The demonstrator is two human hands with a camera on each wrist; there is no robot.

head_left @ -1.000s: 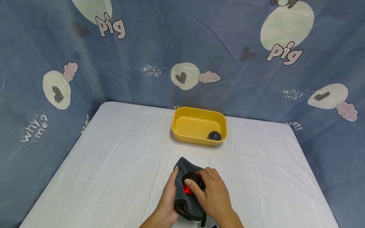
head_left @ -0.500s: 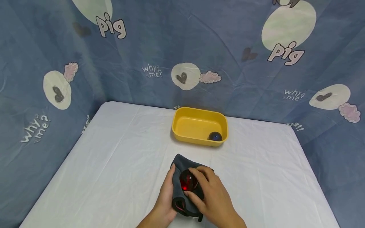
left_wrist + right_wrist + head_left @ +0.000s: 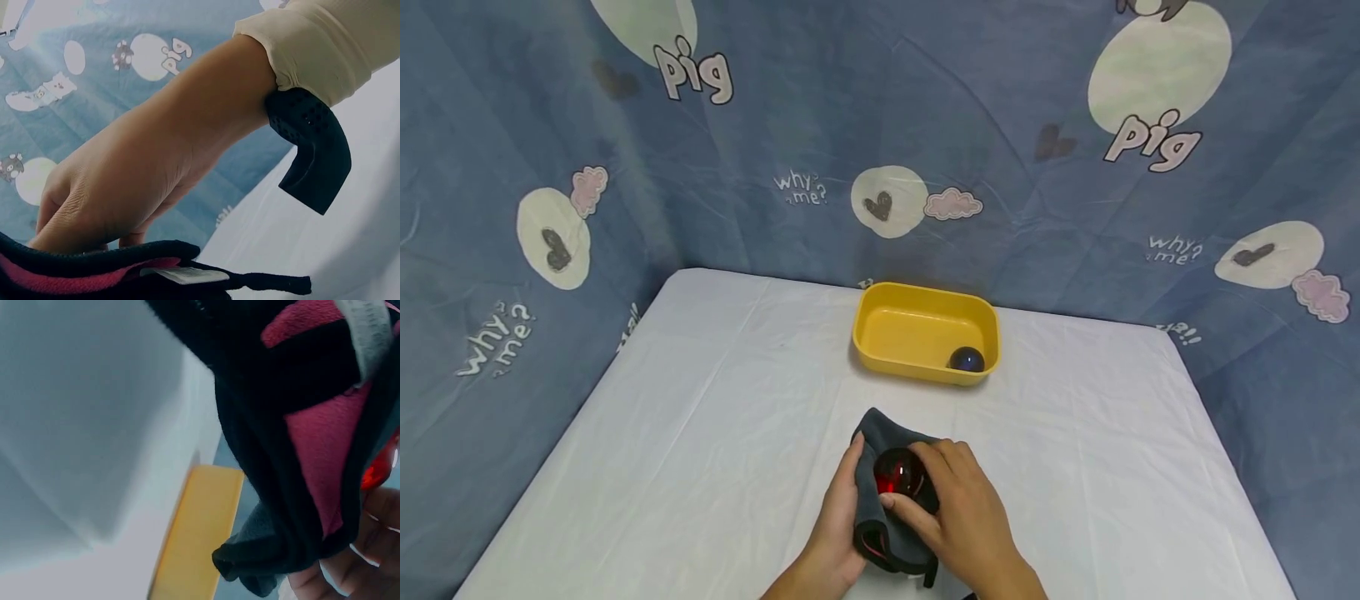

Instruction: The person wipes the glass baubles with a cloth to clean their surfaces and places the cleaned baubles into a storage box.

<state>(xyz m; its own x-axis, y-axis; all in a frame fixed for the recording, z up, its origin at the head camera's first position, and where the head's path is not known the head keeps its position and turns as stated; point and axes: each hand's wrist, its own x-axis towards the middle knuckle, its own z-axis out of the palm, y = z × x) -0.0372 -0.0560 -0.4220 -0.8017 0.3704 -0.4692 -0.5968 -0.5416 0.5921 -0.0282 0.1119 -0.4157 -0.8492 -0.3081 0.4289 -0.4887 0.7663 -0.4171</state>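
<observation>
In the head view my left hand (image 3: 832, 521) holds a folded dark grey cloth (image 3: 887, 433) from its left side, near the front of the table. A dark red, see-through ball (image 3: 897, 472) lies against the cloth. My right hand (image 3: 964, 512) grips this ball from the right, with the thumb at its lower edge and the fingers over its top right. The cloth has black edging, and the right wrist view shows its pink inner side (image 3: 331, 450). A patch of the ball (image 3: 378, 469) glows red at the right edge there. The fingers behind the cloth are hidden.
A yellow tray (image 3: 917, 327) stands at the back of the white-covered table (image 3: 737, 433), with a dark blue ball (image 3: 967, 359) in its front right corner. Blue printed curtains (image 3: 760, 117) enclose the back and sides of the table.
My right fingers and thumb have shifted on the red ball; the thumb has slid from its face to its lower edge. Hands, cloth and ball have moved slightly left.
</observation>
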